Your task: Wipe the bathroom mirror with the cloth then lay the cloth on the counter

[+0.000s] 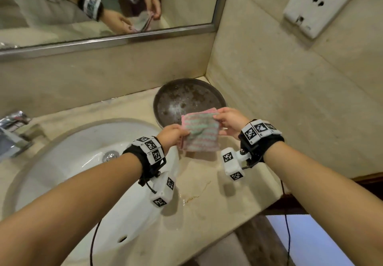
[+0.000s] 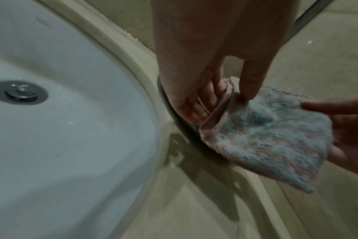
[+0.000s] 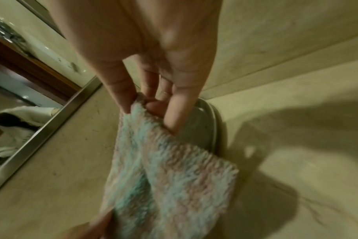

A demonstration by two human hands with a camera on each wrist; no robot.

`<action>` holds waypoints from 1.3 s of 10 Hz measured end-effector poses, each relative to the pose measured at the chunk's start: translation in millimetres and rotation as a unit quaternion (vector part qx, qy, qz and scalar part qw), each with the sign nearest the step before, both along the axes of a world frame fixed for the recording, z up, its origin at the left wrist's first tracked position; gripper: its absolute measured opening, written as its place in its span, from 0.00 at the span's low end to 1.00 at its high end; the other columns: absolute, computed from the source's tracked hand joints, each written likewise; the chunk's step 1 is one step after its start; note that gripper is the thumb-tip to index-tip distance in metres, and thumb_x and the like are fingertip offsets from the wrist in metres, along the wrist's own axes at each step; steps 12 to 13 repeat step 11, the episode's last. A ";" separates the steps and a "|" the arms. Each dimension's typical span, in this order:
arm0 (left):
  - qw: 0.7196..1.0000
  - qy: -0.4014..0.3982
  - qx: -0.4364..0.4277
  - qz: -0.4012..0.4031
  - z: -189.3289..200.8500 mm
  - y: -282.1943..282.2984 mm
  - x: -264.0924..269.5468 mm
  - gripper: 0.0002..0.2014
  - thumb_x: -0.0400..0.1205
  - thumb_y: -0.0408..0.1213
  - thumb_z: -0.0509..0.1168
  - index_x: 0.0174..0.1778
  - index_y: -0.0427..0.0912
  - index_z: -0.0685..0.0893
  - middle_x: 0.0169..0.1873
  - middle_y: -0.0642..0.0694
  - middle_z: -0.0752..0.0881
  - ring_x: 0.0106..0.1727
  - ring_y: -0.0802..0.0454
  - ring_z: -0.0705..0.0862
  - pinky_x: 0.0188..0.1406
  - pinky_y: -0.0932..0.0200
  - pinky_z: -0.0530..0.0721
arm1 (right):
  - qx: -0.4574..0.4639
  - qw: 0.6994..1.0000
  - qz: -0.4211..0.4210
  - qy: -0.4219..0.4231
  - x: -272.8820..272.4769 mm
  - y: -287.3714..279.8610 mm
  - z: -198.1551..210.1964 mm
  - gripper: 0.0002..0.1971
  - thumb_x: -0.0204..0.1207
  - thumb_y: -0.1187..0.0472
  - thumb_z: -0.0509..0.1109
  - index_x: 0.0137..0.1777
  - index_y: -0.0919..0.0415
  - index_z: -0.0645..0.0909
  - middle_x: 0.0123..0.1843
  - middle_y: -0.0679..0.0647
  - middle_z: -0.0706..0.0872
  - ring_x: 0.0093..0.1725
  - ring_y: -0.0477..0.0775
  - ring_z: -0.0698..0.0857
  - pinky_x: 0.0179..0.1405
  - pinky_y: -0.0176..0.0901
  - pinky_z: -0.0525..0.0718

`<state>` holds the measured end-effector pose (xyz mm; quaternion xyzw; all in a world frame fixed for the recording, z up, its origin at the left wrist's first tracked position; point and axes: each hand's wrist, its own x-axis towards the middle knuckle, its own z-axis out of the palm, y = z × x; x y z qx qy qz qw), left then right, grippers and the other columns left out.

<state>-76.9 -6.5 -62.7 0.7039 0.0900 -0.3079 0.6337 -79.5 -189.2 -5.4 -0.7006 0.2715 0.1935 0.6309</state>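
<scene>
From the head camera, the cloth (image 1: pixel 200 132), folded into a fluffy pink-and-green square, hangs in the air between both hands, at about 6 o'clock from the dark round tray (image 1: pixel 189 99) in the counter's corner. The left hand (image 1: pixel 172 134) pinches its 9 o'clock edge and the right hand (image 1: pixel 230 121) pinches its 2 o'clock corner, probably to keep the fold tidy and the cloth flat. The mirror (image 1: pixel 87 8) sits at 11 o'clock, well apart from the cloth, with both hands reflected in it. The sink (image 1: pixel 68 162) lies at 8 o'clock and the bare counter (image 1: pixel 207 193) stretches directly beneath the cloth, so laying it down looks like an easy drop

The left wrist camera shows thumb and fingers (image 2: pixel 249 84) of that hand closed on the doubled edge of the cloth (image 2: pixel 262 139), with the basin at 9 o'clock

The right wrist camera shows the fingers (image 3: pixel 180 105) gripping a bunched corner, the rest of the cloth (image 3: pixel 170 186) drooping toward 6 o'clock over the counter
</scene>
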 end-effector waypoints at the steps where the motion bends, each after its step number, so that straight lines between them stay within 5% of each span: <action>1: 0.998 -0.046 0.007 0.038 20.8 2.3 25.0 0.14 0.79 0.27 0.65 0.29 0.43 0.74 0.29 0.46 0.79 0.31 0.52 0.77 0.31 0.61 0.75 | 0.015 1.000 0.000 -0.027 29.2 -2.5 14.8 0.11 0.82 0.72 0.60 0.39 0.59 0.72 0.35 0.56 0.79 0.30 0.48 0.81 0.19 0.35 0.83; 2: 0.997 -0.041 -0.009 0.068 30.9 4.7 49.5 0.14 0.82 0.28 0.62 0.31 0.43 0.72 0.17 0.53 0.78 0.18 0.60 0.76 0.21 0.69 0.74 | 0.034 0.998 0.000 -0.046 63.4 -0.3 21.2 0.09 0.81 0.72 0.62 0.42 0.60 0.74 0.39 0.57 0.81 0.37 0.50 0.82 0.24 0.36 0.86; 3: 0.994 -0.030 -0.022 0.102 31.4 3.5 70.5 0.14 0.83 0.29 0.61 0.32 0.45 0.71 0.14 0.54 0.78 0.15 0.63 0.77 0.18 0.69 0.77 | 0.020 0.999 -0.012 -0.048 95.7 3.6 15.9 0.12 0.80 0.73 0.63 0.38 0.59 0.73 0.36 0.56 0.79 0.34 0.49 0.79 0.28 0.39 0.83; 4: 0.992 -0.022 -0.014 0.121 21.4 2.0 90.5 0.13 0.84 0.31 0.60 0.33 0.45 0.72 0.19 0.52 0.81 0.19 0.59 0.79 0.19 0.68 0.78 | 0.001 0.999 -0.006 -0.050 123.6 6.0 3.3 0.14 0.79 0.74 0.64 0.34 0.59 0.75 0.34 0.56 0.79 0.32 0.50 0.79 0.33 0.41 0.78; 5: 0.990 0.002 -0.019 0.137 8.2 -1.2 107.9 0.05 0.83 0.32 0.60 0.42 0.43 0.76 0.40 0.40 0.83 0.36 0.48 0.82 0.30 0.60 0.85 | -0.008 0.999 -0.003 -0.045 146.6 5.7 -10.2 0.14 0.78 0.75 0.65 0.34 0.59 0.77 0.32 0.56 0.82 0.32 0.50 0.79 0.34 0.42 0.78; 6: 0.989 0.020 -0.006 0.149 -2.1 -4.8 118.2 0.06 0.84 0.30 0.60 0.56 0.39 0.77 0.38 0.40 0.82 0.29 0.54 0.83 0.29 0.59 0.86 | 0.010 0.999 -0.021 -0.036 161.6 5.6 -23.6 0.14 0.78 0.76 0.64 0.35 0.59 0.77 0.31 0.56 0.83 0.34 0.50 0.81 0.35 0.43 0.80; 7: 0.987 0.049 0.038 0.150 -15.3 -7.8 123.5 0.04 0.83 0.26 0.60 0.45 0.38 0.74 0.32 0.40 0.79 0.25 0.52 0.80 0.19 0.62 0.85 | 0.016 1.000 -0.020 -0.010 167.6 4.5 -39.8 0.14 0.79 0.75 0.63 0.35 0.59 0.76 0.36 0.56 0.81 0.36 0.51 0.81 0.39 0.46 0.81; 8: 0.988 0.046 0.091 0.117 -24.5 -12.7 121.6 0.13 0.81 0.20 0.61 0.31 0.38 0.74 0.28 0.38 0.78 0.12 0.57 0.79 0.14 0.65 0.83 | 0.009 0.998 0.028 0.050 164.0 -0.3 -54.1 0.11 0.80 0.74 0.62 0.39 0.59 0.76 0.38 0.57 0.81 0.46 0.55 0.83 0.52 0.49 0.81; 9: 0.987 0.025 0.135 0.085 -26.6 -15.8 117.5 0.14 0.79 0.20 0.63 0.30 0.38 0.74 0.29 0.37 0.79 0.11 0.58 0.79 0.11 0.67 0.80 | -0.028 0.996 0.051 0.066 158.7 -7.0 -58.9 0.08 0.79 0.74 0.63 0.42 0.62 0.77 0.45 0.59 0.83 0.58 0.59 0.83 0.55 0.49 0.83; 10: 0.979 0.008 0.204 0.031 -25.0 -15.9 113.5 0.06 0.76 0.26 0.69 0.41 0.38 0.79 0.38 0.37 0.83 0.29 0.49 0.83 0.19 0.64 0.83 | -0.052 0.994 0.057 0.075 151.1 -8.7 -62.2 0.05 0.81 0.72 0.62 0.45 0.65 0.77 0.43 0.60 0.82 0.53 0.59 0.82 0.53 0.51 0.82; 11: 0.934 -0.085 0.347 -0.023 -17.0 -7.6 121.3 0.10 0.77 0.34 0.68 0.53 0.39 0.81 0.44 0.43 0.81 0.46 0.44 0.80 0.44 0.57 0.79 | -0.108 0.990 0.068 0.057 149.7 -7.7 -55.3 0.11 0.81 0.67 0.63 0.36 0.64 0.74 0.37 0.59 0.79 0.37 0.54 0.79 0.43 0.50 0.81; 13: 0.934 -0.085 0.347 -0.023 -17.0 -7.6 121.3 0.10 0.77 0.34 0.68 0.53 0.39 0.81 0.44 0.43 0.81 0.46 0.44 0.80 0.44 0.57 0.79 | -0.108 0.990 0.068 0.057 149.7 -7.7 -55.3 0.11 0.81 0.67 0.63 0.36 0.64 0.74 0.37 0.59 0.79 0.37 0.54 0.79 0.43 0.50 0.81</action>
